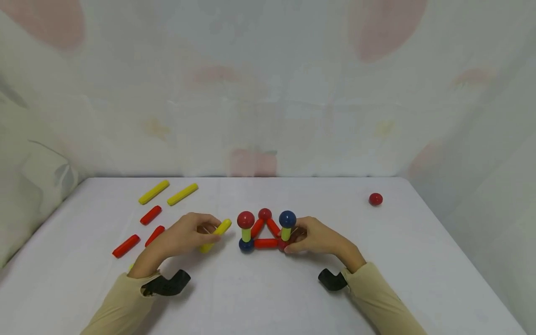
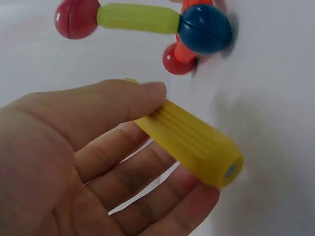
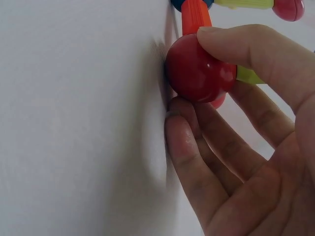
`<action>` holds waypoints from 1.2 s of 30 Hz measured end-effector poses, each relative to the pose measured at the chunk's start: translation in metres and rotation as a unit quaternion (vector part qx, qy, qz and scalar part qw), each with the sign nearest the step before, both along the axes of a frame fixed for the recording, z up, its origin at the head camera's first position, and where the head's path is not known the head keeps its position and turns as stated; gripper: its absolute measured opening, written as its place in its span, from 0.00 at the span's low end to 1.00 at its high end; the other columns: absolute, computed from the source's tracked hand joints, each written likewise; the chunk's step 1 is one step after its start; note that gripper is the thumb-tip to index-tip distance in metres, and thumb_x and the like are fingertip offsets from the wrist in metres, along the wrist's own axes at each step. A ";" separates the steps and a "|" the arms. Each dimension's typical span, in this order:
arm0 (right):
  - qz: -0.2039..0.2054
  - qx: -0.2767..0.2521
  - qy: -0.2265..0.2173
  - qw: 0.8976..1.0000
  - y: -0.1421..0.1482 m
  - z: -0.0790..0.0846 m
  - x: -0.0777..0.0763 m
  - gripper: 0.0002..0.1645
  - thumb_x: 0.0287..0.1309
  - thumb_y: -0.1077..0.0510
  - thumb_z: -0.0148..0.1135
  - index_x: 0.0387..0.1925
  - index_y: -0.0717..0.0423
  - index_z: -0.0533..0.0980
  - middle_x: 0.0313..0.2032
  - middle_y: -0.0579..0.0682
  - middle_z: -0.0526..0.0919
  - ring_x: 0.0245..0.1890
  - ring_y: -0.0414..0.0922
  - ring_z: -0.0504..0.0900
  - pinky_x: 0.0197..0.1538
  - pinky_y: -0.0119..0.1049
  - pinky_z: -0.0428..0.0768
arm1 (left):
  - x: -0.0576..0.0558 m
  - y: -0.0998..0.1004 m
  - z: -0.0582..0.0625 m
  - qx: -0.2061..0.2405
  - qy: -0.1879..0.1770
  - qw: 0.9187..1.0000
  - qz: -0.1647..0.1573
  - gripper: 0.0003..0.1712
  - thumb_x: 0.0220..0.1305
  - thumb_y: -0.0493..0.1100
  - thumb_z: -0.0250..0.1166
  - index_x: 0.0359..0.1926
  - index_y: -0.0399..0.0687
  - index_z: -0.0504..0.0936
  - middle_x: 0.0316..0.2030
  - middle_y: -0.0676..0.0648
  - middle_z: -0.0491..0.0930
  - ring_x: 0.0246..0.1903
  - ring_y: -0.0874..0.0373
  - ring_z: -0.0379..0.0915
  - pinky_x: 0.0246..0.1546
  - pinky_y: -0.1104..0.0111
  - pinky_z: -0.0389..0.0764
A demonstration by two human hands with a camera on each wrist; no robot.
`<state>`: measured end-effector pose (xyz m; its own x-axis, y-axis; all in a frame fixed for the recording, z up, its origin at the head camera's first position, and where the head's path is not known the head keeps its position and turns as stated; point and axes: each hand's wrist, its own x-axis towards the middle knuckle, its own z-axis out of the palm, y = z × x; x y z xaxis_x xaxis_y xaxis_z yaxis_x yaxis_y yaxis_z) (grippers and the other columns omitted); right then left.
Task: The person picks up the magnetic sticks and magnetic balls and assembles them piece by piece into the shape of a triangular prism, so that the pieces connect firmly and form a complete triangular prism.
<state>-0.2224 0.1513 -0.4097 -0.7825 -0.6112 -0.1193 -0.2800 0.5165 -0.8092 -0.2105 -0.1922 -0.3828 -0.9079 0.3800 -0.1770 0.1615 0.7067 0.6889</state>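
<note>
The triangular frame (image 1: pixel 265 243) stands mid-worktop (image 1: pixel 259 298), right hand (image 1: pixel 316 237) gripping its red corner ball (image 3: pixel 197 71); beside it, the left hand (image 1: pixel 188 235) pinches a yellow rod (image 2: pixel 189 140) (grey disc (image 2: pixel 231 170) in its tip). Knocking that rod against a green post (image 1: pixel 246 235) could topple it. Frame count: three red rods (image 1: pixel 258 227), two posts, three red balls (image 1: pixel 245 219), two blue balls (image 1: pixel 287 219). Loose: one red ball (image 1: pixel 375 199), three red rods (image 1: pixel 150 215), two yellow rods (image 1: pixel 153 192), one yellow sliver (image 1: pixel 131 266), mostly hidden.

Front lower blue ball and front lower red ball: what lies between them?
A short red rod joins the blue ball to the red ball; the head view shows it.
</note>
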 end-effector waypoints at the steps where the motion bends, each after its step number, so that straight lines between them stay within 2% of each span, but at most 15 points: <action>1: 0.000 -0.001 0.000 1.000 0.000 0.000 0.000 0.18 0.53 0.58 0.73 0.47 0.54 0.82 0.40 0.48 0.86 0.39 0.42 0.82 0.46 0.27 0.80 | 0.000 0.001 0.001 0.010 -0.004 1.000 -0.005 0.21 0.61 0.47 0.70 0.52 0.44 0.82 0.41 0.48 0.83 0.40 0.56 0.75 0.40 0.67 0.79; 8: -0.001 -0.003 -0.003 1.000 0.000 0.000 0.001 0.19 0.53 0.59 0.73 0.48 0.55 0.82 0.41 0.49 0.86 0.40 0.42 0.83 0.46 0.27 0.81 | 0.005 0.005 0.010 0.028 -0.013 0.999 -0.020 0.20 0.62 0.48 0.70 0.52 0.45 0.82 0.40 0.50 0.83 0.40 0.56 0.75 0.41 0.66 0.79; 11: -0.002 -0.003 -0.002 1.000 0.000 0.000 0.001 0.18 0.53 0.59 0.73 0.48 0.55 0.82 0.41 0.49 0.86 0.40 0.42 0.83 0.47 0.27 0.81 | 0.009 0.007 0.016 0.021 -0.017 0.999 -0.044 0.20 0.61 0.48 0.71 0.51 0.45 0.82 0.37 0.50 0.82 0.38 0.56 0.75 0.39 0.67 0.79; 17: -0.002 -0.006 -0.002 1.000 0.000 0.000 0.002 0.18 0.54 0.59 0.73 0.47 0.55 0.82 0.41 0.49 0.86 0.40 0.43 0.82 0.46 0.26 0.80 | 0.016 0.011 0.023 0.017 -0.055 0.991 -0.118 0.16 0.60 0.47 0.71 0.48 0.49 0.84 0.34 0.52 0.82 0.35 0.56 0.74 0.36 0.70 0.78; 21: -0.001 -0.006 -0.002 1.000 0.001 -0.001 0.001 0.18 0.54 0.59 0.73 0.47 0.55 0.82 0.41 0.49 0.86 0.40 0.42 0.82 0.46 0.26 0.80 | 0.020 0.018 0.022 0.030 -0.052 0.988 -0.139 0.16 0.61 0.47 0.70 0.49 0.49 0.84 0.35 0.53 0.83 0.34 0.58 0.75 0.35 0.72 0.79; 28: -0.003 -0.005 0.003 1.000 0.001 -0.001 0.001 0.18 0.54 0.58 0.73 0.48 0.54 0.82 0.41 0.49 0.86 0.41 0.43 0.82 0.47 0.28 0.81 | 0.033 0.049 0.019 0.033 0.007 0.987 -0.159 0.17 0.61 0.46 0.71 0.51 0.47 0.85 0.34 0.56 0.82 0.33 0.63 0.74 0.33 0.75 0.79; 32: -0.002 -0.003 0.004 1.000 0.001 -0.002 0.000 0.18 0.54 0.57 0.73 0.47 0.53 0.82 0.41 0.49 0.86 0.41 0.43 0.82 0.48 0.29 0.81 | 0.038 0.063 0.014 0.044 0.054 0.988 -0.139 0.18 0.60 0.44 0.72 0.51 0.47 0.85 0.34 0.56 0.83 0.33 0.66 0.75 0.35 0.76 0.79; 36: -0.001 -0.005 0.004 1.000 0.001 -0.001 0.000 0.18 0.54 0.57 0.73 0.47 0.54 0.82 0.42 0.49 0.86 0.41 0.42 0.83 0.48 0.29 0.82 | 0.042 0.073 0.006 0.055 0.116 0.985 -0.114 0.18 0.59 0.43 0.72 0.52 0.50 0.85 0.35 0.56 0.85 0.33 0.68 0.76 0.35 0.76 0.79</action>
<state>-0.2221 0.1523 -0.4110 -0.7844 -0.6109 -0.1075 -0.2854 0.5093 -0.8119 -0.1682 -0.1191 -0.3767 -0.8078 0.5843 0.0777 0.4691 0.5573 0.6851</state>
